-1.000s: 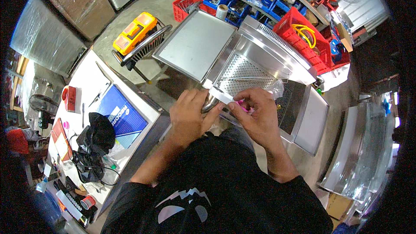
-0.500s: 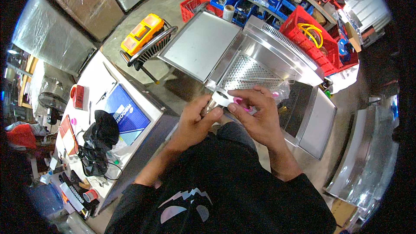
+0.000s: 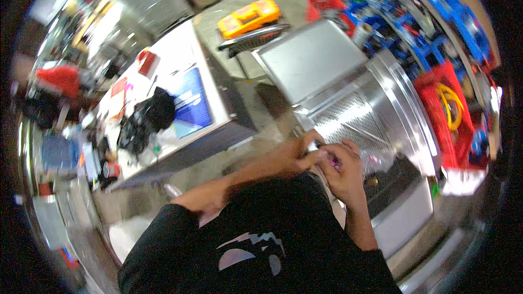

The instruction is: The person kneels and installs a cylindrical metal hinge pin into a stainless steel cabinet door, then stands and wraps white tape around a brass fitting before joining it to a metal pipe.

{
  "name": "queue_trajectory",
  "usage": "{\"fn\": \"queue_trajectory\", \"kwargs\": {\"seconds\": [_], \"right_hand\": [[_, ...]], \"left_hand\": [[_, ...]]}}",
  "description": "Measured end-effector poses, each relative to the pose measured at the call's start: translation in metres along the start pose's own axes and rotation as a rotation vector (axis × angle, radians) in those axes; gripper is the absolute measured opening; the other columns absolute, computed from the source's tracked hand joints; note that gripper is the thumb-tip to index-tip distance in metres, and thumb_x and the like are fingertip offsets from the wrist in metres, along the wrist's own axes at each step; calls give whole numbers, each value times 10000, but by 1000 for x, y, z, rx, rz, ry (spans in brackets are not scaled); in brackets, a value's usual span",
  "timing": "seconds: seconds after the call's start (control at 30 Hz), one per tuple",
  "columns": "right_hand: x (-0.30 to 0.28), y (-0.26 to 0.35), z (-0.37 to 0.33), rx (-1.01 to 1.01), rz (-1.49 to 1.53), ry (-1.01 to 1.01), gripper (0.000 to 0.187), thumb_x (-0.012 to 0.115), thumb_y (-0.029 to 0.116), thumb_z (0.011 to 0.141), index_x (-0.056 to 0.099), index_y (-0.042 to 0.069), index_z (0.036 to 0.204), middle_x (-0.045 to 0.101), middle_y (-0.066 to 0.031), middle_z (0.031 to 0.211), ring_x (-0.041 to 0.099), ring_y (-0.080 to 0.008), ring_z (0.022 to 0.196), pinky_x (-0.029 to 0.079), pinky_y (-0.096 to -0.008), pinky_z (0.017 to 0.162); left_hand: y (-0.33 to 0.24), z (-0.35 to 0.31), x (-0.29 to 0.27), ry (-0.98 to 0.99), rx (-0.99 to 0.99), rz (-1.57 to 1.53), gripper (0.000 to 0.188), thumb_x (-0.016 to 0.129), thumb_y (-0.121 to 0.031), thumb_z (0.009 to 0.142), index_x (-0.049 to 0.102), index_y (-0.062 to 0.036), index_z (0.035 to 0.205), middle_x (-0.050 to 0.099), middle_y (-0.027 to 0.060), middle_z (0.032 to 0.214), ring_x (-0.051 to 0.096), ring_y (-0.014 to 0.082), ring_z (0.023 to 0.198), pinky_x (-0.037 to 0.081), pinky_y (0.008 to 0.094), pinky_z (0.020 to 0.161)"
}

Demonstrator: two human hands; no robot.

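My left hand [image 3: 306,155] is closed around a short shiny metal cylinder with a white band, of which only a small blurred bit [image 3: 314,145] shows between the fingers. Right beside it, my right hand [image 3: 344,173] is curled with its fingers bent round a small pink spool-like piece [image 3: 334,161]. The two hands touch or nearly touch in front of my body. Beyond them lies a stainless steel unit with a perforated metal panel [image 3: 343,117], and a clear plastic bag [image 3: 378,160] rests at its near edge.
To the left, a white table [image 3: 185,43] bears a blue folder [image 3: 192,103] and a black bag [image 3: 158,110]. A yellow toolbox [image 3: 249,17] sits on a black seat. Red crate [image 3: 455,130] and blue parts bins [image 3: 419,38] stand at the right; a flat metal panel [image 3: 310,60] is behind.
The view has swung, shifting the surroundings rightward at the top and blurring them. My hands have drawn closer together, and the white band and metal cylinder are now mostly hidden by fingers.
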State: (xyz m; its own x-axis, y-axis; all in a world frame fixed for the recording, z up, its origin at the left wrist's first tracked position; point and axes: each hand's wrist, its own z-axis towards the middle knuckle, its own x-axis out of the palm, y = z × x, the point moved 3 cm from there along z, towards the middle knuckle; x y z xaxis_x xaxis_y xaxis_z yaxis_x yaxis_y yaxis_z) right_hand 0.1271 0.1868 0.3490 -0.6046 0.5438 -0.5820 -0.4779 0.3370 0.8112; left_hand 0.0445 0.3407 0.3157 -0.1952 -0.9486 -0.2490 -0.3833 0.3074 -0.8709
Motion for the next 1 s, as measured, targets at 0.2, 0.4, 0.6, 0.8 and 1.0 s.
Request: {"fn": "queue_trajectory", "kwargs": {"seconds": [0.2,0.4,0.6,0.8,1.0], "right_hand": [[21,-46,0,27,160,118,278,731,95,840,576,69,1069,564,-75,829,555,-223,777,464,-365,765],[77,-78,12,30,295,218,428,825,158,668,569,109,1007,608,-75,744,611,-217,649,493,-340,574],[120,-62,2,-95,206,441,297,766,177,691,570,101,901,595,-84,784,577,-262,707,476,-381,685],[173,-12,16,63,405,494,313,782,239,746,593,83,940,606,-100,775,597,-292,724,472,-408,691],[222,-27,59,-22,-50,345,251,709,201,852,535,51,954,537,-39,806,555,-186,773,480,-366,704]], "left_hand": [[15,-3,35,-488,219,124,417,587,-395,997,477,-44,1194,650,257,950,665,424,962,508,488,814],[47,-23,37,-639,78,6,337,623,-334,978,542,-34,1110,669,186,881,680,380,867,518,462,778],[74,-70,27,-612,3,127,316,653,-290,946,588,-18,1094,675,221,894,675,418,833,517,497,725],[94,-142,-7,-667,-70,151,258,619,-293,974,603,-68,1098,661,179,959,662,380,835,508,492,745],[144,-251,-80,-1172,267,-827,309,562,-364,1020,574,-64,1094,602,72,854,621,204,796,472,355,789]]}}
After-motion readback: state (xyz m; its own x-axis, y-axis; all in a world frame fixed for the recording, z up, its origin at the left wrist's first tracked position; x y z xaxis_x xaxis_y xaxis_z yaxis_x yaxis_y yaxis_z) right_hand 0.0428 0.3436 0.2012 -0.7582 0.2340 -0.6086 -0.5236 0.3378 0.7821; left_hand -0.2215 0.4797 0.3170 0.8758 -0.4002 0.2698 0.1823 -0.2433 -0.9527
